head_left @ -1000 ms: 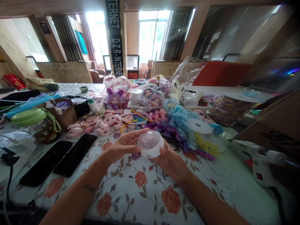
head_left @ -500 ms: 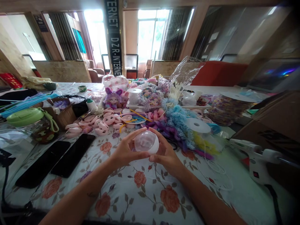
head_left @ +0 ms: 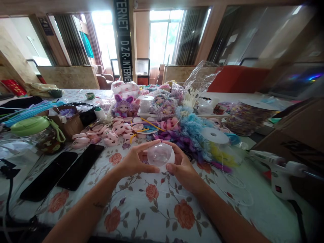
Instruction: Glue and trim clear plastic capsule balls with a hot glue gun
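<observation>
A clear plastic ball capsule (head_left: 160, 155) with a white lower half is held above the floral tablecloth (head_left: 157, 206). My left hand (head_left: 134, 162) wraps its fingers round the capsule's left side and top. My right hand (head_left: 182, 167) grips the right side, thumb under it. Both hands are closed on it. Just beyond lie pink doll-face pieces (head_left: 111, 131) and a heap of blue and purple doll hair (head_left: 192, 135).
Two black phones (head_left: 63, 172) lie at the left. A green-lidded jar (head_left: 37, 133) stands beyond them. A white glue gun (head_left: 280, 172) rests at the right beside a cardboard box (head_left: 298, 135). A white spool (head_left: 215, 135) and several dolls (head_left: 124, 106) sit farther back.
The hands have closed in on the capsule from both sides. My right hand has come up from under it to grip its side.
</observation>
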The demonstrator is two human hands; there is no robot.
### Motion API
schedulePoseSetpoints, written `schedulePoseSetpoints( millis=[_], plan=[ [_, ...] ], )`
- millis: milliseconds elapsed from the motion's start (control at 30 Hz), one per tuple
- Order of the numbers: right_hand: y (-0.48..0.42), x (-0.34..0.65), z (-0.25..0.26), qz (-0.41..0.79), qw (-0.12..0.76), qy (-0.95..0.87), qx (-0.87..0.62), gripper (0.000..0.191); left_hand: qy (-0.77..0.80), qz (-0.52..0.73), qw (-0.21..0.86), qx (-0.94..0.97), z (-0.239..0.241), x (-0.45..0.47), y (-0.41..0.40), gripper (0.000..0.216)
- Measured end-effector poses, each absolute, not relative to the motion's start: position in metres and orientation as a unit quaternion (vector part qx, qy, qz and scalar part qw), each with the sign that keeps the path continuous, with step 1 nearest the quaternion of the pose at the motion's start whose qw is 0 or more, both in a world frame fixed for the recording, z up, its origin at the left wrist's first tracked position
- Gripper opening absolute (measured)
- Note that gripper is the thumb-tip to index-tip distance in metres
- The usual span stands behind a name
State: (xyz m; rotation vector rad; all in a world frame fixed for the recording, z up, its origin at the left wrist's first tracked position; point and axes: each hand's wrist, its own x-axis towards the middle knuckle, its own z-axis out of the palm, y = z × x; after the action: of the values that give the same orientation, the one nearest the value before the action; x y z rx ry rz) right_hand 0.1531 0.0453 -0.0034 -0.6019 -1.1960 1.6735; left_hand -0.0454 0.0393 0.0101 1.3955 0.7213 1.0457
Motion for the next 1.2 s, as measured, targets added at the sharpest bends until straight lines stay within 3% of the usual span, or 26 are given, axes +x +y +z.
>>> schedulePoseSetpoints(
  millis=[600, 900, 1200],
  plan=[
    [0.043, 0.157, 0.002, 0.738, 0.445, -0.474, -0.183, 0.059, 0.290, 0.456, 0.566, 0.622, 0.010, -0.054, 0.043, 0.080],
    [0.046, 0.159, -0.005, 0.752, 0.436, -0.463, -0.175, 0.068, 0.311, 0.445, 0.557, 0.629, 0.009, -0.056, 0.043, 0.078],
    [0.049, 0.157, -0.011, 0.783, 0.420, -0.422, -0.179, 0.062, 0.347, 0.457, 0.554, 0.603, 0.009, -0.055, 0.046, 0.073]
  ],
)
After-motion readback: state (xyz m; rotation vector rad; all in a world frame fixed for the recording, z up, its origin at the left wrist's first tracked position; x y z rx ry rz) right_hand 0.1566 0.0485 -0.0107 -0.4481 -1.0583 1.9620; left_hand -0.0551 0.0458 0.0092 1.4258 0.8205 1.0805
